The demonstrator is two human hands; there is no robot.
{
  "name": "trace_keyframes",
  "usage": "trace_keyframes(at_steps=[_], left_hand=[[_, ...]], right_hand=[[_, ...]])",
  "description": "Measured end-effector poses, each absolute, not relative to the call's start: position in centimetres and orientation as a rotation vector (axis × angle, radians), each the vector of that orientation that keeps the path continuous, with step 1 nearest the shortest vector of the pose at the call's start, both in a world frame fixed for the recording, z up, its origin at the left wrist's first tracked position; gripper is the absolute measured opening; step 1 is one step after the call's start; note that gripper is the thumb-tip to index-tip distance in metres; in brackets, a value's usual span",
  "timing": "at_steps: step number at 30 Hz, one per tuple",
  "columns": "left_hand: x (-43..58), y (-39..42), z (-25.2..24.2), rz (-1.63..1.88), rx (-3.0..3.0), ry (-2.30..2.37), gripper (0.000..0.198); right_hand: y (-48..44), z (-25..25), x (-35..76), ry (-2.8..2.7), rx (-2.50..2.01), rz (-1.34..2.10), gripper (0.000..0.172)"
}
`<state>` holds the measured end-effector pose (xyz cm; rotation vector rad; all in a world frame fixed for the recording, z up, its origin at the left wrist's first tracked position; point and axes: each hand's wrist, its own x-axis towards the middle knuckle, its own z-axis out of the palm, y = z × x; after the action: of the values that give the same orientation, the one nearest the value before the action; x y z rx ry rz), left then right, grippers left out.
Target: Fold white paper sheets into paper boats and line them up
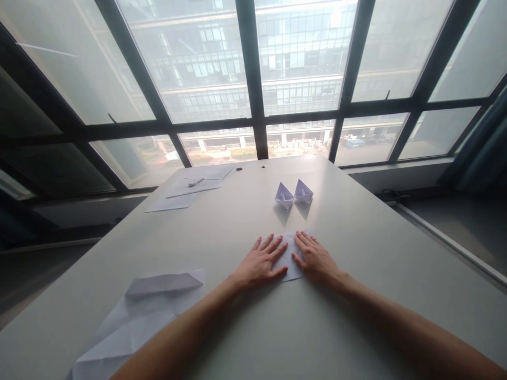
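Note:
A white sheet of paper (291, 257) lies flat on the table between my hands, partly hidden under them. My left hand (263, 261) rests on its left side, palm down with the fingers spread. On the right side of the paper lies my right hand (312, 257), also flat, its thumb apart from the other fingers. Just beyond stand two folded paper boats, one on the left (284, 196) and one on the right (303, 192), side by side.
A large creased sheet (154, 301) lies at the near left, partly behind my left forearm. Farther back on the left, flat paper sheets (174, 200) carry a small whitish object (196, 182). The white table (376, 253) reaches towards tall windows.

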<state>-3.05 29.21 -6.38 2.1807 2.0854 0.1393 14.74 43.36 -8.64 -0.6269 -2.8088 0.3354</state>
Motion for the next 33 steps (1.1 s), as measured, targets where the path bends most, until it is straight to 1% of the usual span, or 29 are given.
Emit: trace_keyframes(at_steps=[11,16,23,26,30,33], left_hand=[[-3.0,29.2,-6.4,0.148,2.176,2.085,0.073],[-3.0,29.2,-6.3,0.175,2.175,2.088,0.072],[-3.0,29.2,-6.4,0.166,2.184,2.091,0.071],[-2.9,29.1,-6.5,0.171,2.178,2.097,0.074],[-3.0,29.1,-6.7,0.178,2.166,2.123,0.078],[-3.0,29.2,-6.8,0.168,2.16,2.141,0.078]], right_hand=[[43.3,-8.3,14.9,-2.834,-0.639,0.363,0.062],[43.6,-8.5,15.0,-2.931,-0.563,0.366,0.066],[43.7,-9.0,14.8,-2.922,-0.628,0.352,0.069],[43.6,-9.2,14.7,-2.915,-0.674,0.338,0.073],[43.7,-9.7,14.6,-2.875,-0.781,0.327,0.084],[43.6,-9.8,14.6,-2.859,-0.789,0.308,0.086]])
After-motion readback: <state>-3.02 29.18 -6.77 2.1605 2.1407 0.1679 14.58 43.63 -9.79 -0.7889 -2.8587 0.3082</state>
